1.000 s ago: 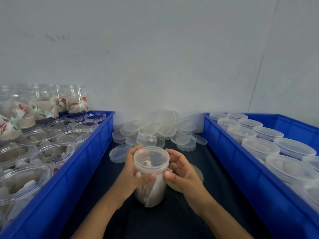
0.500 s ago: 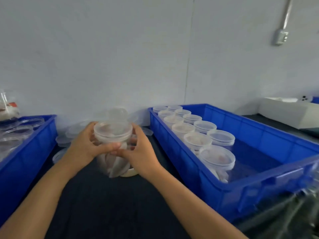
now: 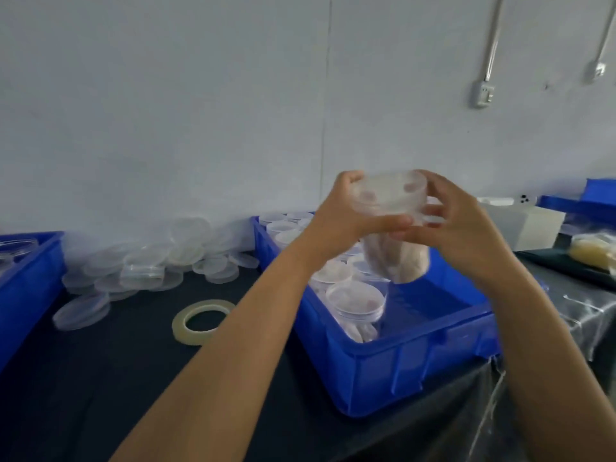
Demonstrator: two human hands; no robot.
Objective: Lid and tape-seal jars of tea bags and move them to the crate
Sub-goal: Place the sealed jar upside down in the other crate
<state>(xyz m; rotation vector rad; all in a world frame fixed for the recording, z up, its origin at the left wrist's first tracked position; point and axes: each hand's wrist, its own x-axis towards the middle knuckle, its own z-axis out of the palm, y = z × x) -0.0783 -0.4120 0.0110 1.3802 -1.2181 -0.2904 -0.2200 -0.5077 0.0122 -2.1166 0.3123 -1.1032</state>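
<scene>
Jar (image 3: pixel 393 228) now lifted over crate (image 3: pixel 416 361)

Place: small packing workshop
Evidence: blue crates (image 3: pixel 383 371) of lidded jars (image 3: pixel 355 300), loose lid pile (image 3: pixel 150 261), tape roll (image 3: pixel 200 320), bare wall (image 3: pixel 200 111)

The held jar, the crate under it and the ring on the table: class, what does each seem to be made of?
Jar: clear, probably thin plastic; the tea bags show through its wall. Crate: glossy blue moulded plastic, with ribs and soft highlights. Ring: a roll of translucent yellowish tape, likely plastic film; its core cannot be told.
</scene>
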